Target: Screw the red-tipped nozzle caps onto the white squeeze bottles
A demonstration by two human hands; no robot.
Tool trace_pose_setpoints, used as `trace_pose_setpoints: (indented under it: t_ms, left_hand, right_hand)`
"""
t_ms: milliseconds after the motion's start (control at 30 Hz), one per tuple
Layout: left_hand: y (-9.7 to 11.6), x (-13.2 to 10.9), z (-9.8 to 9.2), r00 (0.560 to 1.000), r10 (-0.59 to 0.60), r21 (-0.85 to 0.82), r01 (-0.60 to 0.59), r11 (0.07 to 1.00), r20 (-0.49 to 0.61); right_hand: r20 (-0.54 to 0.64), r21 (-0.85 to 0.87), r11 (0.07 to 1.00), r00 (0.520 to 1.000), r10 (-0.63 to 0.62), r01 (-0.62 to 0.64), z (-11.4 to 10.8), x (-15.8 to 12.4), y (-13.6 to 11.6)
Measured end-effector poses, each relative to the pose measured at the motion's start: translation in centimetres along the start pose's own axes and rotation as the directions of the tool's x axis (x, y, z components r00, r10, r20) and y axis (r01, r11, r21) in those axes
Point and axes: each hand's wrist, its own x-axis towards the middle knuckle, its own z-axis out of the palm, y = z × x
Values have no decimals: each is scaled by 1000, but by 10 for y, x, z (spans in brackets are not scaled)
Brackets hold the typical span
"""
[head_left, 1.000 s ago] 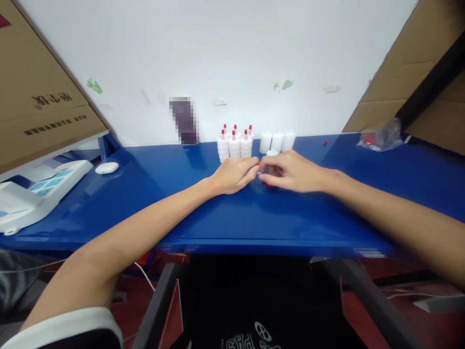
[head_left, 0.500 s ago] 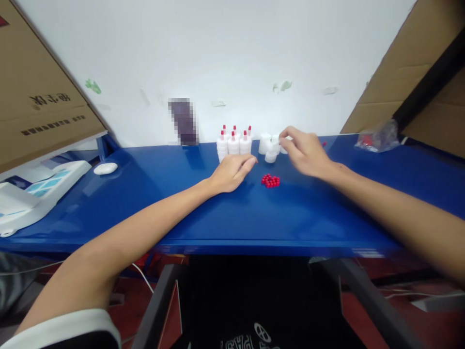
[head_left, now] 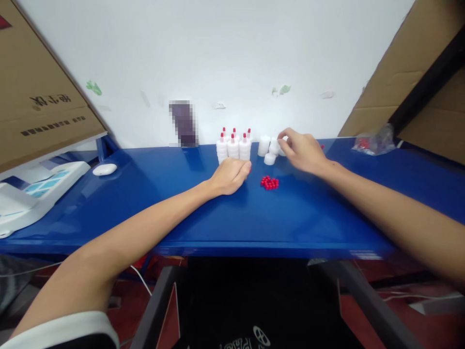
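Note:
My left hand [head_left: 231,175] is closed, its fingers curled in front of several white squeeze bottles [head_left: 233,148] with red-tipped nozzles. A bit of a small red cap shows at its fingertips; the rest is hidden by the hand. My right hand [head_left: 304,151] is bent with thumb and forefinger together at a group of white plastic pieces [head_left: 264,145], pinching one of them; the fingers partly cover it. A short white piece [head_left: 269,159] lies at the front of that group. Between my hands, nearer me, is a pile of small red caps [head_left: 269,182].
The blue table [head_left: 225,218] meets a white wall. A clear bag [head_left: 376,141] with red bits lies at the right. On the left are a white oval object [head_left: 105,169], a white device [head_left: 47,186] and a cardboard panel [head_left: 43,82]. A blurred-out dark rectangle [head_left: 184,123] stands at the wall.
My left hand's fingers have curled in, bringing the red cap lower and closer to the palm. The right hand has shifted only slightly and stays at the white pieces.

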Motion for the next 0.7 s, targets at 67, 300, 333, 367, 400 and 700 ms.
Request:
trace_pose_setpoints:
  t_ms: [67, 300, 333, 367, 400, 700]
  left_hand:
    - [1, -1, -1, 1000, -7, -15, 6, 1000, -10]
    - [-1, 3, 1, 1000, -9, 16, 9, 1000, 14]
    - [-1, 3, 2, 1000, 5, 24, -5, 1000, 6]
    - [-2, 3, 3, 1000, 20, 26, -19, 999, -6]
    - [-2, 3, 4, 999, 33, 24, -32, 999, -21]
    - [-3, -1, 5, 993, 113, -70, -115, 991, -40]
  right_hand:
    - [35, 13, 1000, 999, -15, 15, 2, 0, 1]
    - [18, 90, 996, 1000, -13, 11, -2, -5, -10]
    - [8, 100, 995, 1000, 1, -2, -5, -7, -14]
    - [-4, 111, 994, 1000, 14, -13, -7, -9, -19]
    - [-19, 129, 991, 1000, 20, -17, -9, -11, -24]
    - [172, 252, 918, 919, -354, 306, -22, -33, -65]
